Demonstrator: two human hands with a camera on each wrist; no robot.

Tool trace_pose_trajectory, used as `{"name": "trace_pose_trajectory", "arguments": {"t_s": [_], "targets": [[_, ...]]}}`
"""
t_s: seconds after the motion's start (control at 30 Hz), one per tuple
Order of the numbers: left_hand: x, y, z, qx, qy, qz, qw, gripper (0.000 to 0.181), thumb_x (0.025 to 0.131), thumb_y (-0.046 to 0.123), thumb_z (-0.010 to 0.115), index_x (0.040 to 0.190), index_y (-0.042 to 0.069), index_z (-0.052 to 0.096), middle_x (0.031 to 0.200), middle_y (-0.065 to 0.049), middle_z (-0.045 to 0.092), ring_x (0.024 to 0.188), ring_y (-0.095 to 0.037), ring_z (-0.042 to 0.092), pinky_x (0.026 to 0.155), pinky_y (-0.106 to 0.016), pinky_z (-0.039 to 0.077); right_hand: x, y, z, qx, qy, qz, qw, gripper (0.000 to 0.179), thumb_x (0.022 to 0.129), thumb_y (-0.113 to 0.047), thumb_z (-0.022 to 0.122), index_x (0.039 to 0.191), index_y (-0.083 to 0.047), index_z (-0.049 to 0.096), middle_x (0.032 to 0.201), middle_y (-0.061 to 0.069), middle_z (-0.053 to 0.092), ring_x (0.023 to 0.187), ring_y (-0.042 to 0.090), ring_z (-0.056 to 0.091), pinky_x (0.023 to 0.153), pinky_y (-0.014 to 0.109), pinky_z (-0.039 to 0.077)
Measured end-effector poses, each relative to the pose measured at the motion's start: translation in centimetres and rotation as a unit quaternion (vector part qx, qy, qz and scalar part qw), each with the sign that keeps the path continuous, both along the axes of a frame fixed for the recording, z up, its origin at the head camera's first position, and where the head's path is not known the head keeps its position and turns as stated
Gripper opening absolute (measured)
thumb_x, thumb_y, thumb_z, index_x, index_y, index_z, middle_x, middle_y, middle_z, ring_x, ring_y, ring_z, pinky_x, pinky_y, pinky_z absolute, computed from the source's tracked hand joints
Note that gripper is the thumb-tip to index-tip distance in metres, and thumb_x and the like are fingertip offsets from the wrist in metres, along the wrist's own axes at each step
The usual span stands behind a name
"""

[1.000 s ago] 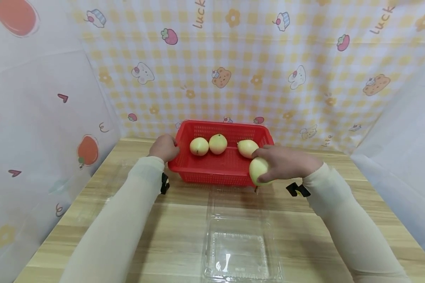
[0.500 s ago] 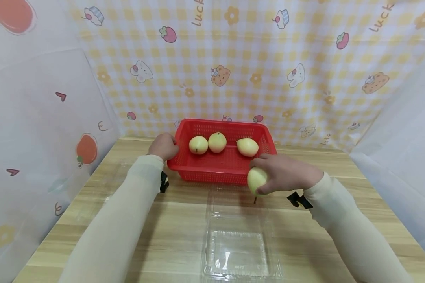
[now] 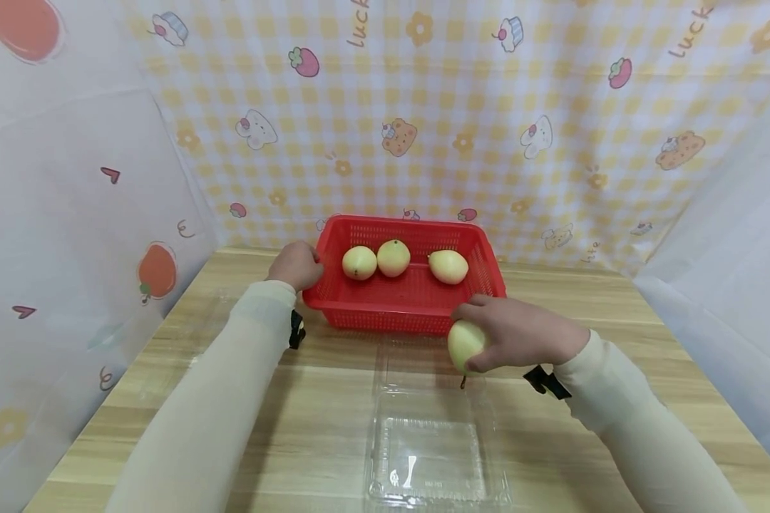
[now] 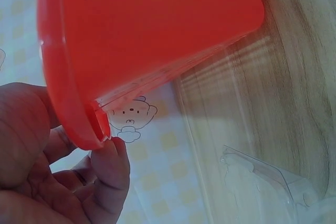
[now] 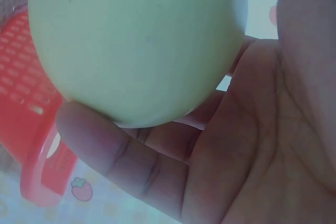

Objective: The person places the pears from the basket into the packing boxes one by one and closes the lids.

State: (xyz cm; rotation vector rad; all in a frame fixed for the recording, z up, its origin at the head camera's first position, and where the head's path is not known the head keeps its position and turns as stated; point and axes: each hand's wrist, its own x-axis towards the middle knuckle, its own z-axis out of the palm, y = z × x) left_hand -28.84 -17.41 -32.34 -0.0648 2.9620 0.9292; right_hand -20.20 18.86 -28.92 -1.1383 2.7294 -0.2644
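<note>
Left hand (image 3: 295,266) grips the red basket (image 3: 385,322) by its left rim, near the back edge of the worktop (image 3: 616,342). Right hand (image 3: 520,331) holds a pear (image 3: 465,345) just off the basket's near right corner.

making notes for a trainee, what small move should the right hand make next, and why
Probably draw the pear toward the body, over the near part of the clear plastic container: the right hand holds it outside the red basket, and no fruit shows in that near part. The left hand grips the basket's rim.
</note>
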Motion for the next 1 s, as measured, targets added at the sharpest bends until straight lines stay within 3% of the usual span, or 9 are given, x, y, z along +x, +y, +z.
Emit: {"name": "trace_pose_trajectory", "arguments": {"t_s": [0.27, 0.6, 1.0], "targets": [[-0.2, -0.1, 0.0, 0.002, 0.002, -0.003, 1.0, 0.022, 0.09, 0.006, 0.053, 0.069, 0.007, 0.059, 0.065, -0.005, 0.057, 0.06, -0.019, 0.054, 0.055, -0.028, 0.044, 1.5, -0.6, -0.3, 0.004, -0.011, 0.014, 0.9998, 0.043, 0.073, -0.035, 0.08, 0.11, -0.028, 0.06, 0.099, -0.01, 0.051, 0.076, 0.007, 0.054, 0.069, 0.029, 0.048], [0.2, 0.0, 0.3, 0.004, 0.002, 0.002, 1.0, 0.019, 0.091, 0.006, 0.053, 0.075, 0.005, 0.063, 0.07, -0.007, 0.06, 0.062, -0.019, 0.056, 0.056, -0.028, 0.046, 3.3, -1.3, -1.1, 0.025, 0.023, 0.053, 0.998, 0.054, 0.072, -0.04, 0.08, 0.119, -0.02, 0.061, 0.098, -0.012, 0.05, 0.077, 0.011, 0.049, 0.068, 0.027, 0.046], [0.3, -0.1, 0.2, 0.01, -0.009, 0.004, 0.9999, 0.02, 0.092, 0.007, 0.052, 0.076, 0.003, 0.064, 0.068, -0.007, 0.06, 0.062, -0.02, 0.058, 0.057, -0.028, 0.048, 4.7, -1.8, -2.2, 0.013, -0.002, 0.074, 0.9972, 0.056, 0.073, -0.038, 0.08, 0.122, -0.02, 0.061, 0.101, -0.011, 0.051, 0.082, 0.005, 0.051, 0.067, 0.023, 0.047]]}}
